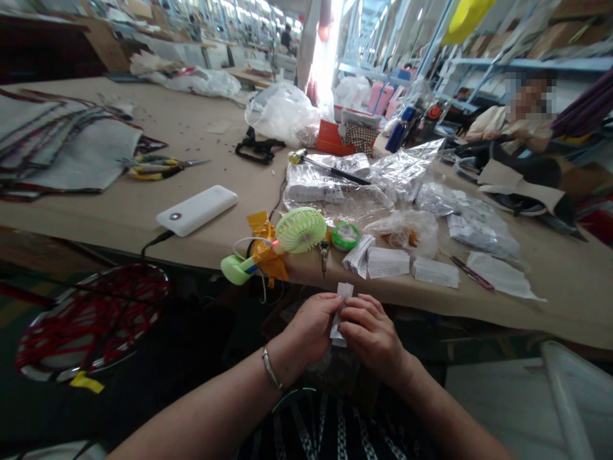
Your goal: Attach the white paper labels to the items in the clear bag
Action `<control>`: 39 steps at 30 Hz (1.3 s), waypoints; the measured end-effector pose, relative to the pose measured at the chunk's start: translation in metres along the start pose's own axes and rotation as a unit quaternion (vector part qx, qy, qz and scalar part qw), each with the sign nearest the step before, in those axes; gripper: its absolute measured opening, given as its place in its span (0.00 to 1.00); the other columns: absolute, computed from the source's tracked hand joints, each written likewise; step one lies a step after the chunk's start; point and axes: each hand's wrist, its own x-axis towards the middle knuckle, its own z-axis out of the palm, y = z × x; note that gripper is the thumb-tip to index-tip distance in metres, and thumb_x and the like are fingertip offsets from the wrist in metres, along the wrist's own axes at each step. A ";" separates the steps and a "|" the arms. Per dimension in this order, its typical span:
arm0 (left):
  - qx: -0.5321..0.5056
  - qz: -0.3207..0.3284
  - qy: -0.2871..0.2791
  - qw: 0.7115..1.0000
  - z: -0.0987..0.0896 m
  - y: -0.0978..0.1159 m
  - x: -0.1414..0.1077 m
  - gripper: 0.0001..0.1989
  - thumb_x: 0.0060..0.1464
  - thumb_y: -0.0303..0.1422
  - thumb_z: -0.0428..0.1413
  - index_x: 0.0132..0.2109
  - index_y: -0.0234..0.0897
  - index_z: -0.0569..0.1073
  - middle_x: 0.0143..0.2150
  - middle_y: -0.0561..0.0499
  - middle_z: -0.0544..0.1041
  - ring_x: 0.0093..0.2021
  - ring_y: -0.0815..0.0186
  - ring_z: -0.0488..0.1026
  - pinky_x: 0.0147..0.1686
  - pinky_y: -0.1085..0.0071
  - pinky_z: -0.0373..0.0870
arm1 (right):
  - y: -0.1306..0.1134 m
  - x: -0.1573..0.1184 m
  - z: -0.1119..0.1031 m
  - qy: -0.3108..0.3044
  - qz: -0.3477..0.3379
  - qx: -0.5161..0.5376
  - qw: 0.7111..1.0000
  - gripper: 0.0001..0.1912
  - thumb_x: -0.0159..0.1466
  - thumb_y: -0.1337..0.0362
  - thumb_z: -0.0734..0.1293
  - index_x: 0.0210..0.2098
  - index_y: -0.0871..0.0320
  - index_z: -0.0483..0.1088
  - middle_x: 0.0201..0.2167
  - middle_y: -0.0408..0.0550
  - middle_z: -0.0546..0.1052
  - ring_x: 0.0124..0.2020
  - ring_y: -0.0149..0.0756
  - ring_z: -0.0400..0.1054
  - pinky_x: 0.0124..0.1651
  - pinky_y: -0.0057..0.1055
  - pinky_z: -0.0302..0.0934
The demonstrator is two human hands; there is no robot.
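Note:
A narrow stack of white printed labels (344,291) is held between my two hands, just off the table's front edge. My left hand (313,322) pinches it from the left, a bracelet on the wrist. From the right, the curled fingers of my right hand (371,329) press against the same labels. Several more piles of printed labels (387,262) lie on the table beyond my hands. Close by are a screwdriver-like tool (324,255) and a green round tub (345,236) with whitish contents.
A green fan (301,230) is taped at the table (215,255) edge, near a white power bank (197,209). Scissors or pliers (163,166) lie left. Plastic-wrapped bundles (330,176) lie behind the labels; a pen (472,273) lies right. A person (512,124) sits at the far right.

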 end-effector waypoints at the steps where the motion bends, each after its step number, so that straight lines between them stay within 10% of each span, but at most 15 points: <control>1: -0.003 -0.004 -0.002 1.000 0.000 0.000 0.000 0.06 0.39 0.27 0.59 0.28 0.27 0.73 0.25 0.48 0.73 0.23 0.72 0.68 0.22 0.77 0.60 | 0.000 0.000 -0.001 -0.005 -0.003 0.000 1.000 0.07 0.62 0.70 0.62 0.36 0.54 0.70 0.38 0.46 0.74 0.50 0.37 0.64 0.56 0.41 0.53; 19: 0.015 -0.022 0.000 1.000 0.002 0.000 -0.010 0.06 0.47 0.29 0.58 0.31 0.28 0.72 0.25 0.48 0.73 0.22 0.72 0.69 0.23 0.76 0.63 | -0.004 -0.006 -0.009 0.030 0.060 0.101 0.993 0.13 0.60 0.66 0.64 0.45 0.56 0.66 0.43 0.51 0.72 0.50 0.43 0.63 0.54 0.45 0.56; 22: 0.053 -0.069 -0.012 0.996 0.003 0.004 -0.016 0.09 0.52 0.33 0.53 0.37 0.30 0.71 0.23 0.49 0.72 0.20 0.69 0.69 0.24 0.72 0.67 | 0.004 -0.007 -0.009 0.098 0.235 0.218 0.942 0.13 0.60 0.63 0.63 0.45 0.56 0.66 0.43 0.52 0.71 0.47 0.42 0.65 0.50 0.42 0.60; 25: 0.085 -0.090 -0.023 0.992 0.005 0.006 -0.022 0.10 0.53 0.35 0.53 0.35 0.31 0.70 0.23 0.50 0.71 0.20 0.69 0.69 0.22 0.72 0.67 | 0.016 -0.003 -0.005 0.036 0.366 0.426 0.827 0.17 0.58 0.62 0.65 0.47 0.55 0.65 0.40 0.48 0.73 0.41 0.37 0.68 0.46 0.36 0.63; 30: 0.105 -0.093 -0.052 0.989 0.005 0.003 -0.027 0.11 0.53 0.37 0.53 0.35 0.31 0.69 0.23 0.50 0.70 0.19 0.71 0.68 0.19 0.76 0.64 | 0.026 0.006 0.005 -0.092 0.370 0.653 0.654 0.22 0.53 0.60 0.70 0.45 0.58 0.68 0.41 0.50 0.73 0.38 0.37 0.69 0.43 0.33 0.64; 39: 0.132 -0.077 -0.043 0.987 0.001 -0.002 -0.027 0.10 0.51 0.36 0.55 0.35 0.32 0.67 0.22 0.52 0.69 0.18 0.72 0.66 0.18 0.77 0.62 | 0.022 0.008 0.014 -0.086 0.354 0.664 0.652 0.15 0.55 0.57 0.69 0.39 0.59 0.70 0.41 0.51 0.73 0.38 0.37 0.70 0.40 0.33 0.65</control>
